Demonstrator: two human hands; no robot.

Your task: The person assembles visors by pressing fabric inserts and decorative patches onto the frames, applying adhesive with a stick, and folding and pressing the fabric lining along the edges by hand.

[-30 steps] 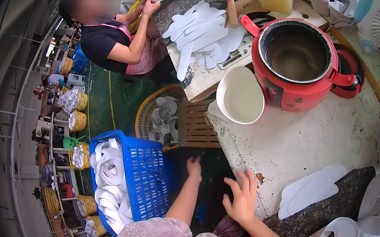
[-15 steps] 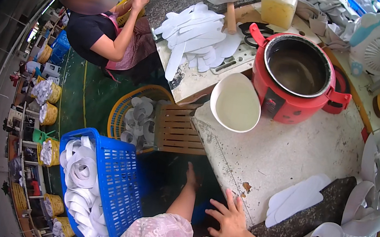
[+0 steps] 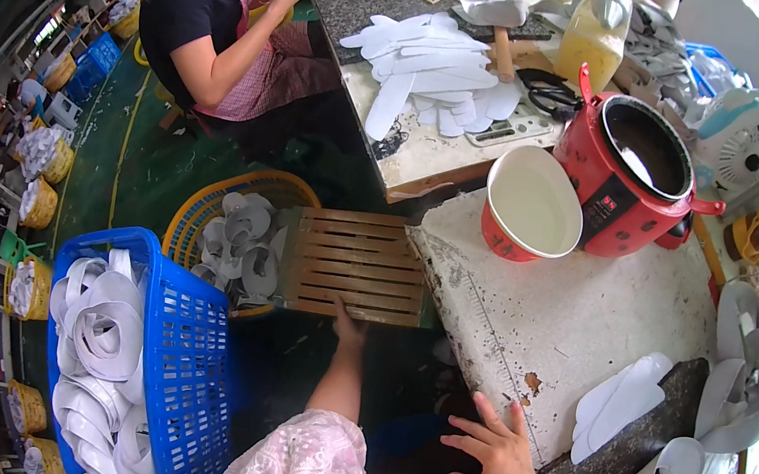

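Observation:
My right hand [image 3: 498,456] is spread at the near edge of the worn white table [image 3: 574,342], holding nothing. Its fingertips lie at or just over that edge. A small stack of white insole-shaped pieces [image 3: 619,406] lies on the table to its right. My left arm reaches down from a lace sleeve, and my left hand [image 3: 348,326] is small and dim at the front edge of a slatted wooden stool [image 3: 359,264]. Its fingers are too unclear to read, and I cannot tell whether it touches the wood. Left of this arm stands a blue basket [image 3: 187,376] of curled white strips [image 3: 102,341].
A red electric cooker [image 3: 604,175] and a paper tub [image 3: 535,209] of pale liquid stand on the table. Beyond are scissors [image 3: 545,92], a hammer [image 3: 503,54] and a white fan [image 3: 743,144]. A yellow basket [image 3: 186,213] is beside the stool. A co-worker [image 3: 204,54] sits far left.
The view has shifted, so the table sits farther right and the stool shows more fully. My right hand stays spread at the table edge. My left arm still reaches down, now at the stool's front.

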